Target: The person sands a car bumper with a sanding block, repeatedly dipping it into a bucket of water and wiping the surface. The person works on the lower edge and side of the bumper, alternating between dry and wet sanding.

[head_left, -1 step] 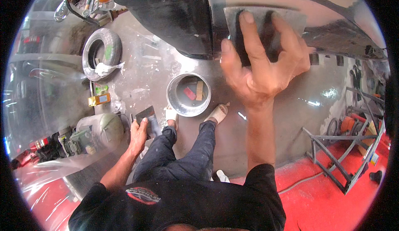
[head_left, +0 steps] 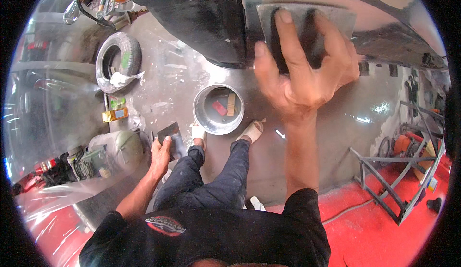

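Observation:
My right hand (head_left: 305,75) holds a grey-black abrasive sheet (head_left: 269,27) against a glossy black curved panel (head_left: 389,17). Two fingertips press on the sheet, with the thumb along its left side and the other fingers toward its right. Left of that, a darker, duller panel section (head_left: 192,12) hangs over the floor. Low beside my left thigh, my left hand (head_left: 161,151) grips a dark flat sheet (head_left: 172,137) between thumb and fingers. By my sandalled feet stands a metal bucket (head_left: 197,108) with red and tan blocks inside.
Grey floor (head_left: 326,156) meets red floor (head_left: 345,243). At left lie a tyre (head_left: 103,63), a yellow box (head_left: 114,114), a compressor (head_left: 125,151), and plastic sheeting hangs there. At right are a metal frame (head_left: 394,159), orange machinery (head_left: 406,142) and a hose (head_left: 345,212).
My right hand and its sheet have shifted very slightly upward along the panel. My left hand is unchanged.

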Demonstrator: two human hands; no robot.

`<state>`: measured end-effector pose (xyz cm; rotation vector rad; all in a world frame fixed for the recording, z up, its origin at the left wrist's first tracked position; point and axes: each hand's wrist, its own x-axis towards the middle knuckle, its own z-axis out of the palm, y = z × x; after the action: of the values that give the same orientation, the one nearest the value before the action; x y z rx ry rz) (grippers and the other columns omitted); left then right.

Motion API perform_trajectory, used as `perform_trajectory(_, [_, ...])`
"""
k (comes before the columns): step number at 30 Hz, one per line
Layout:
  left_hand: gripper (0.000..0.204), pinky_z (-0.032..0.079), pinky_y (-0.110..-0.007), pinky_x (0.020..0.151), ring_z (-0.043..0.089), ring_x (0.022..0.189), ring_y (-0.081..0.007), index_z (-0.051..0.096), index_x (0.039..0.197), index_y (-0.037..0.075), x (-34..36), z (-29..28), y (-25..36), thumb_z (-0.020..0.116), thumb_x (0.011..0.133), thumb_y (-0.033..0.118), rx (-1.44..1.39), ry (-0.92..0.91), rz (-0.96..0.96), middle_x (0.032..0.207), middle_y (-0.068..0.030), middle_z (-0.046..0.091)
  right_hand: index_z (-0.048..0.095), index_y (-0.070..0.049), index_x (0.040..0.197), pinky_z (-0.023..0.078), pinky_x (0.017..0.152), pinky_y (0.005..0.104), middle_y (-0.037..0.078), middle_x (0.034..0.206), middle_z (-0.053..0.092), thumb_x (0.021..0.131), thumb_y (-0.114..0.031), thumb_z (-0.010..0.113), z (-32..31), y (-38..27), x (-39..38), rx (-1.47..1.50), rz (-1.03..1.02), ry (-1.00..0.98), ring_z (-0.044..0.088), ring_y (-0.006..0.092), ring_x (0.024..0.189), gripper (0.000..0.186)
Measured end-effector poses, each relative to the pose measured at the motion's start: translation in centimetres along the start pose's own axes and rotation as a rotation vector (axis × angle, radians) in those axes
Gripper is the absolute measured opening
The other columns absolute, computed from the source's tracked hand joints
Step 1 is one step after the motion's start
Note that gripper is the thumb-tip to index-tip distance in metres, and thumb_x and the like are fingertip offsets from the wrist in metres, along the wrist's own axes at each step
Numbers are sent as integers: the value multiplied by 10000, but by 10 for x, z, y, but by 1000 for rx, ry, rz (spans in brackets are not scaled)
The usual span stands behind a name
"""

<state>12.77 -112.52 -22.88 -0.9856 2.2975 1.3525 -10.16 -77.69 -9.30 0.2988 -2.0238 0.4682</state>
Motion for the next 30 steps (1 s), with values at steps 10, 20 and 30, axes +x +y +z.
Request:
perform_trajectory(10, [347, 471, -333, 880, 573, 958, -152, 612, 1241, 0, 10, 0, 5, 551, 1015, 258, 64, -19, 4, 1098, -45, 660, 774, -257, 1168, 359, 981, 419, 99, 1233, 597, 655, -343, 836, 32, 3, 7, -8, -54, 98, 478, 315, 1108, 524])
perform_trajectory(20, [465, 464, -427, 885, 599, 966, -282, 596, 1141, -87, 23, 3, -4, 579, 990, 352, 62, 15, 22, 1020, -204, 658, 784, -229, 1147, 371, 999, 434, 107, 1238, 601, 669, -339, 814, 6, 0, -12, -16, -2, -103, 478, 321, 1112, 491])
perform_trajectory(30, [393, 496, -383, 798, 603, 863, -205, 615, 1146, -55, 23, 9, 9, 584, 999, 308, -37, -56, 7, 987, -126, 688, 781, -209, 1159, 386, 985, 436, 154, 1244, 589, 726, -424, 820, 27, 47, 1, 10, -126, 196, 481, 325, 1120, 484])
